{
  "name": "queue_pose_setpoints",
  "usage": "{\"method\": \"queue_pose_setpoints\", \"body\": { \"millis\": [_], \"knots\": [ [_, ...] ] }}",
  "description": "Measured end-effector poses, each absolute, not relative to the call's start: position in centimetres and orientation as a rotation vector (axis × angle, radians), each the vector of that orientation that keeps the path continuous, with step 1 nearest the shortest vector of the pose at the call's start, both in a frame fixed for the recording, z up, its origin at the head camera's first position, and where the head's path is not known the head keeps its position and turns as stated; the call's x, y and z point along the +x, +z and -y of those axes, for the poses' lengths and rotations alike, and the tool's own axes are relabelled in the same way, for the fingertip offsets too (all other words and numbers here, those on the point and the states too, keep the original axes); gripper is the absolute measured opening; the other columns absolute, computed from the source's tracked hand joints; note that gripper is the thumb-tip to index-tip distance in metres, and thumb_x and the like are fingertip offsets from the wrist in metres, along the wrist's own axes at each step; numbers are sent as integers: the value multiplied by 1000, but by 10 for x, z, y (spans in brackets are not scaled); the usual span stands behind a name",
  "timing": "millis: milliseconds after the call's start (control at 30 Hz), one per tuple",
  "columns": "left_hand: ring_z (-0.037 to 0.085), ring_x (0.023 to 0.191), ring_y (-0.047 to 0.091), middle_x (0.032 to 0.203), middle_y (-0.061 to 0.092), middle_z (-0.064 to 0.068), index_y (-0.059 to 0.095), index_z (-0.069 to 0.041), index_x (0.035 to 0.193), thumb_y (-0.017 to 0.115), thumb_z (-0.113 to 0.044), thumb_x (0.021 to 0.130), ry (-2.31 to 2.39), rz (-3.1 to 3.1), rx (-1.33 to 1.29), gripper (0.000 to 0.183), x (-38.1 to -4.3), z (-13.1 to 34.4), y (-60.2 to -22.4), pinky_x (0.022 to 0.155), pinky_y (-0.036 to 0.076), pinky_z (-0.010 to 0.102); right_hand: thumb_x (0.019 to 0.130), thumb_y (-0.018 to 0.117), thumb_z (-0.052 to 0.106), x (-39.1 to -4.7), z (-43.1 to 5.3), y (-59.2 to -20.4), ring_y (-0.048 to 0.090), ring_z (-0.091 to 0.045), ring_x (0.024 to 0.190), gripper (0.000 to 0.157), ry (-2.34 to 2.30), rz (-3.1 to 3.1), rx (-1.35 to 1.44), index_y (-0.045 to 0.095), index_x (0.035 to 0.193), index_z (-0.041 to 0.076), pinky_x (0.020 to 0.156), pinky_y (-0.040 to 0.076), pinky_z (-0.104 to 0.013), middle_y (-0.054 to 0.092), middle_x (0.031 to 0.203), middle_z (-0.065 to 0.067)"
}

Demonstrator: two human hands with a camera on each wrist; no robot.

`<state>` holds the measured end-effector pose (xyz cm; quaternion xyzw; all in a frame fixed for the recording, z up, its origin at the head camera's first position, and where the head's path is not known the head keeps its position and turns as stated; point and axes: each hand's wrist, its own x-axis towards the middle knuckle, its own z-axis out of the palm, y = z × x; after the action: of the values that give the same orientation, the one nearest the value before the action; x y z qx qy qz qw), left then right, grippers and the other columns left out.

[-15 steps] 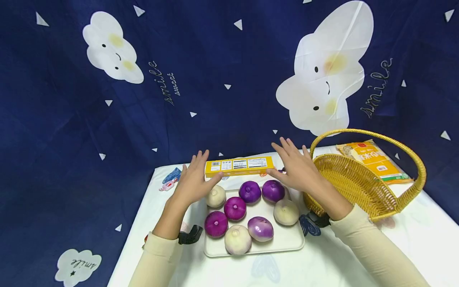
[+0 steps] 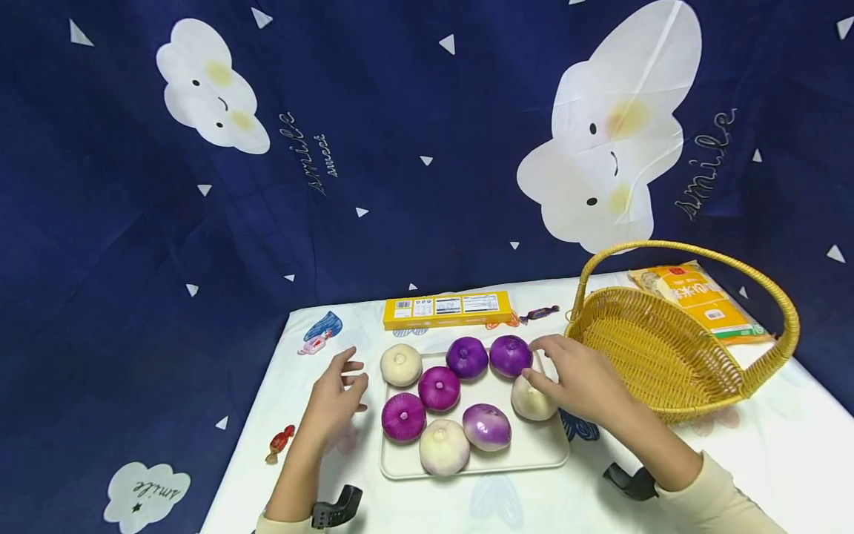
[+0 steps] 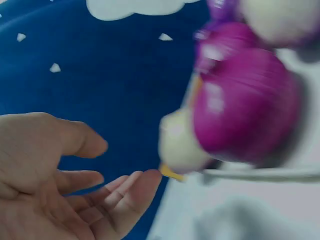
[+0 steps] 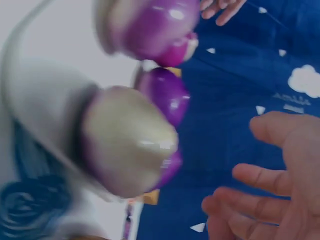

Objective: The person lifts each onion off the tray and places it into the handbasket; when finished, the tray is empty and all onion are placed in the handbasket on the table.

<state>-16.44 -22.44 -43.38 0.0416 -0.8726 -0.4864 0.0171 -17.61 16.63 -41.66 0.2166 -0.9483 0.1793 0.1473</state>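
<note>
Several onions, purple and pale, lie on a white tray (image 2: 514,458). My left hand (image 2: 336,397) hovers just left of the tray with loosely bent fingers and holds nothing; nearest to it are a magenta onion (image 2: 403,417) and a pale onion (image 2: 401,365). At the tray's right side, my right hand (image 2: 587,378) is held over the edge, its fingers spread around air. Its thumb overlaps another pale onion (image 2: 530,403) in the head view, while the right wrist view shows a gap between the fingers and that onion (image 4: 127,142). A dark purple onion (image 2: 510,356) lies by its fingertips.
Right of the tray stands a yellow wicker basket (image 2: 643,363) with a tall handle, an orange packet (image 2: 700,300) behind it. A long yellow box (image 2: 445,310) lies behind the tray. Wrapped candies (image 2: 279,443) are on the white tablecloth.
Both hands have come back from beside the yellow box toward me, the left to the tray's left side, the right over its right edge. The onions have stayed in place.
</note>
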Motion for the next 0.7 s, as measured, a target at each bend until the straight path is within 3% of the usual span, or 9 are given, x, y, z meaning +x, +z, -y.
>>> {"method": "queue_pose_setpoints", "body": {
  "millis": [100, 267, 700],
  "knots": [
    [27, 97, 60, 123, 54, 17, 38, -9, 144, 56, -10, 93, -1627, 2726, 201, 54, -163, 225, -455, 60, 60, 34, 83, 67, 47, -172, -166, -432, 65, -26, 92, 42, 439, 2738, 614, 65, 110, 15, 65, 56, -44, 66, 108, -5],
    [25, 91, 61, 115, 57, 19, 45, -2, 138, 55, -1, 92, -1718, 2714, 178, 47, -161, 227, -478, 58, 60, 35, 81, 69, 49, -168, -166, -448, 64, -28, 95, 47, 442, 2826, 586, 65, 114, 15, 68, 55, -47, 66, 111, -7],
    [19, 80, 61, 113, 59, 17, 51, -1, 133, 60, 1, 89, -1767, 2703, 151, 45, -162, 221, -494, 55, 60, 34, 67, 83, 44, -165, -170, -469, 61, -26, 106, 63, 650, 2870, 614, 61, 121, 21, 87, 50, -51, 62, 120, -3]
  ]
}}
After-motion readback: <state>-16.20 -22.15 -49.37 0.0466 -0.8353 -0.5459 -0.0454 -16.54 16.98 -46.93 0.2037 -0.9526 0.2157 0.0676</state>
